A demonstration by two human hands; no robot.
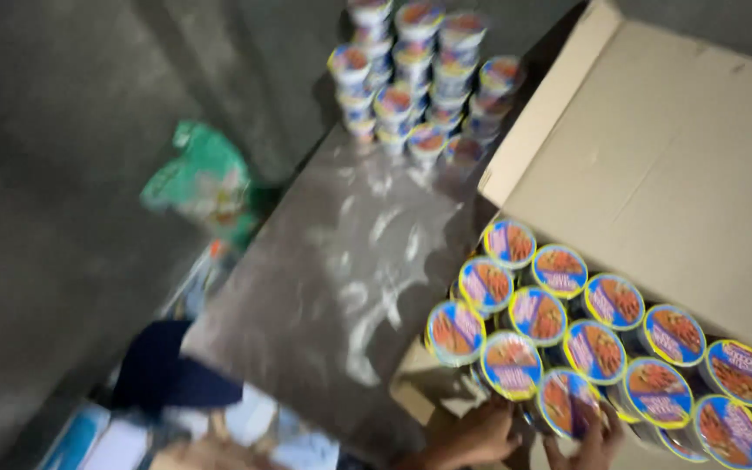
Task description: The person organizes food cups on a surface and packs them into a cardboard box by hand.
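Observation:
An open cardboard box lies at the right, filled with several round cups with yellow-rimmed blue lids. My left hand reaches in at the bottom and touches the cup at the near edge of the box. My right hand sits beside it, fingers curled around the side of another cup. Both hands are partly cut off by the frame's lower edge. The picture is blurred by motion.
A stack of several similar cups stands on the grey shelf surface at the top centre. A green packet lies at the left. A dark blue cloth and pale packets sit at the lower left.

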